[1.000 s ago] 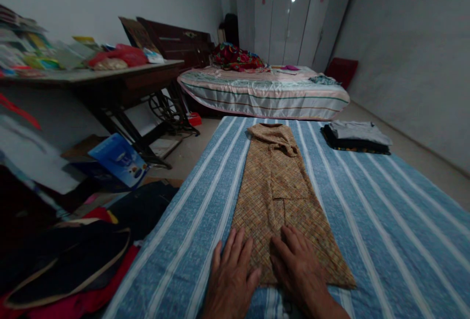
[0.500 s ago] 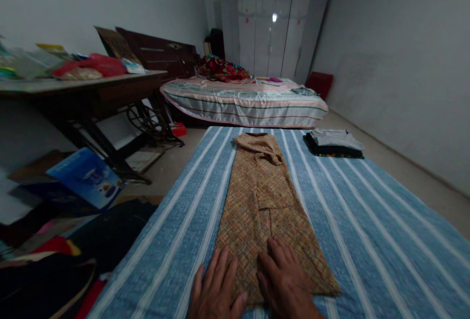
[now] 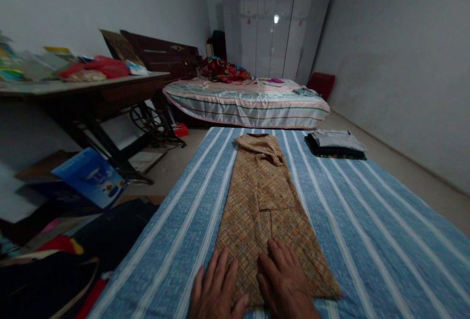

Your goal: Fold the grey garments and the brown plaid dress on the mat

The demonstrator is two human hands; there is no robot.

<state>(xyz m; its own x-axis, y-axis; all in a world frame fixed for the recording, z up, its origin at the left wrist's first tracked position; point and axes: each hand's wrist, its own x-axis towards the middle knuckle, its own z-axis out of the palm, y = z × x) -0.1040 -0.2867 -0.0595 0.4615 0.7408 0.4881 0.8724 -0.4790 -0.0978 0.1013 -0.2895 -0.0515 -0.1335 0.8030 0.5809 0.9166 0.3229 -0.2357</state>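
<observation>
A brown checked garment [image 3: 257, 192] lies lengthwise on the blue-and-white striped bedsheet [image 3: 176, 221]; its sides are folded inward and a collar or neckline shows at the far end. My left hand [image 3: 217, 287] rests flat, fingers spread, over the garment's near left corner and the sheet beside it. On the near middle of the cloth lies my right hand [image 3: 284, 277], palm down with its fingers stretched out. Neither hand grips the fabric.
A stack of folded clothes [image 3: 336, 144] sits at the far right of the sheet. Beyond stands another bed [image 3: 249, 101]. To the left are a sewing-machine table [image 3: 121, 81], a blue box [image 3: 90, 177] and dark clothes [image 3: 113, 226] in a heap.
The camera view has shifted very slightly. Both hands stay flat on the garment, which has not visibly moved.
</observation>
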